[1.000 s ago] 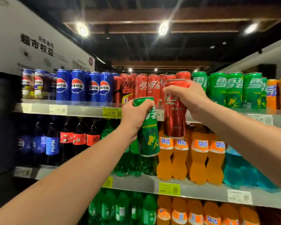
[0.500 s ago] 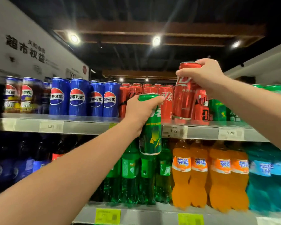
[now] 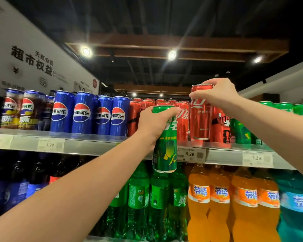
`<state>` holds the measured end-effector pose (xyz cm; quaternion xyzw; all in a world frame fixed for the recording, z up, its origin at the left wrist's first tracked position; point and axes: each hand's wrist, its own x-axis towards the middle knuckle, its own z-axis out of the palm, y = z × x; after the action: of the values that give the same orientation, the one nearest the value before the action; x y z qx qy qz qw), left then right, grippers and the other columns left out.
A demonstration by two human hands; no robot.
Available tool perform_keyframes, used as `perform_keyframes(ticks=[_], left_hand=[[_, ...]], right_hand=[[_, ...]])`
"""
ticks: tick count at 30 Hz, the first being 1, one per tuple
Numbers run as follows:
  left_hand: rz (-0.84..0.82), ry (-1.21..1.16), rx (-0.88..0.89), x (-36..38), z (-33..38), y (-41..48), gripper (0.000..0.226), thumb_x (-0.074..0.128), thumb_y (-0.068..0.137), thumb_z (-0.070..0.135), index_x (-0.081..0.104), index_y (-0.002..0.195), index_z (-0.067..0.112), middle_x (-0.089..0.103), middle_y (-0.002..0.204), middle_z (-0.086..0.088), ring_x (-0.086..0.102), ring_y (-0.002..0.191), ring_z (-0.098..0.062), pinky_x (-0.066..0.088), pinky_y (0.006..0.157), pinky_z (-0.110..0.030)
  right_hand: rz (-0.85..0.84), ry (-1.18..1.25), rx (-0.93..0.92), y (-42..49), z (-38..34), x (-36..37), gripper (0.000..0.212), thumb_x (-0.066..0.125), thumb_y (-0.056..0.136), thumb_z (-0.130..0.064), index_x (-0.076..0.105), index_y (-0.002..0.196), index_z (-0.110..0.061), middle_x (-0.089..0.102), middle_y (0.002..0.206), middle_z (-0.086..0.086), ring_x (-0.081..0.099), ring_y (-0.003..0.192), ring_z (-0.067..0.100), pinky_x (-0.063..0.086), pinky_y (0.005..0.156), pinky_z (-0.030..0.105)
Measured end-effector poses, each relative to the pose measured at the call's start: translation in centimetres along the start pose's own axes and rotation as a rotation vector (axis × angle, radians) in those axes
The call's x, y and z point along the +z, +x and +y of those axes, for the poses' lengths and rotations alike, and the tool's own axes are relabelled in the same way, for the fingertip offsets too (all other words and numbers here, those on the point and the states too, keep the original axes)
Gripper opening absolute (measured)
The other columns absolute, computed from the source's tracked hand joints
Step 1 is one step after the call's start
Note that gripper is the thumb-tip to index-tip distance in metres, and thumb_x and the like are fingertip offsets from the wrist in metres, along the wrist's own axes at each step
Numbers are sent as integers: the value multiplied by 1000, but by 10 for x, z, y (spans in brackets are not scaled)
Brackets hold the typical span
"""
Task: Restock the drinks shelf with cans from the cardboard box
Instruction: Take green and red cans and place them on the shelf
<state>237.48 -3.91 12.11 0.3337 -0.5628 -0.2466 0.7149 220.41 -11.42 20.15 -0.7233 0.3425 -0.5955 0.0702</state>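
Dark cans (image 3: 16, 109): stood at the far left of the top shelf (image 3: 94, 145); blurred
Blue cans (image 3: 82, 113): stood upright in a row just right of them; a price tag (image 3: 50, 144) sat on the shelf lip below
Left hand (image 3: 156, 123): at frame centre; fingers curled tight round the upper part of the green can (image 3: 165, 154)
Green can: upright, held in front of the shelf lip; its base hung below the lip
Shelved red cans (image 3: 164, 103): packed behind the left hand
Red can (image 3: 199, 119): upright, right of centre, just in front of the shelved red cans; base at the shelf's front edge; contact with the shelf could not be told
Right hand (image 3: 217, 95): gripped the red can's top rim from above
Shelved green cans (image 3: 283, 107): at the right edge
Lower shelf: dark bottles (image 3: 24, 180), green bottles (image 3: 157, 198), orange bottles (image 3: 234, 198), teal bottles (image 3: 296, 206), left to right
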Motion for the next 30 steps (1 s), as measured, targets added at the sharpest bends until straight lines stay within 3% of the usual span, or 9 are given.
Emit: perform_keyframes(ticks=[3, 8, 11, 16, 20, 24, 30], left_hand=[[-4, 13, 7, 1, -1, 1, 21, 80, 69, 24, 70, 83, 14, 75, 78, -8, 73, 71, -24, 59, 65, -36], [-12, 12, 9, 3, -4, 0, 29, 81, 65, 27, 70, 88, 12, 75, 80, -8, 73, 73, -24, 58, 66, -35], [-1, 20, 0, 4, -4, 0, 37, 82, 61, 31, 71, 91, 12, 75, 81, -7, 73, 74, -24, 58, 69, -38], [35, 34, -7, 5, -6, 3, 31, 82, 58, 35, 72, 82, 20, 75, 80, -5, 73, 73, -23, 59, 69, -39], [49, 7, -10, 7, -9, 4, 17, 83, 61, 32, 73, 72, 23, 75, 79, -5, 73, 72, -22, 59, 66, -37], [64, -26, -13, 10, -14, 4, 30, 83, 60, 31, 72, 85, 17, 75, 79, -6, 73, 72, -23, 59, 67, -38], [68, -14, -32, 16, -20, 2, 29, 84, 61, 29, 69, 83, 16, 75, 82, -9, 72, 77, -29, 58, 75, -49]], right_hand=[[-19, -47, -9, 0, 1, 4, 52, 80, 68, -48, 60, 109, -24, 62, 93, -2, 63, 84, 14, 54, 73, 32], [-57, -77, -1, 3, 4, 9, 59, 80, 69, -46, 59, 119, -22, 62, 100, 1, 62, 86, 16, 48, 64, 26], [-80, -131, 14, 3, 6, 12, 59, 80, 70, -45, 58, 119, -20, 61, 99, 2, 61, 82, 15, 47, 59, 24], [-85, -194, 54, 4, 16, 20, 52, 79, 71, -46, 58, 110, -20, 64, 101, 4, 62, 82, 17, 45, 55, 25], [-64, -302, 15, 5, 16, 21, 54, 77, 72, -49, 62, 112, -15, 66, 101, 6, 62, 83, 18, 49, 67, 30], [-8, -403, -51, 2, 18, 25, 50, 76, 73, -50, 60, 107, -16, 62, 98, 3, 57, 84, 17, 45, 68, 29], [86, -736, -126, 0, 13, 33, 60, 64, 78, -62, 60, 116, -15, 63, 113, 10, 48, 114, 30, 42, 89, 42]])
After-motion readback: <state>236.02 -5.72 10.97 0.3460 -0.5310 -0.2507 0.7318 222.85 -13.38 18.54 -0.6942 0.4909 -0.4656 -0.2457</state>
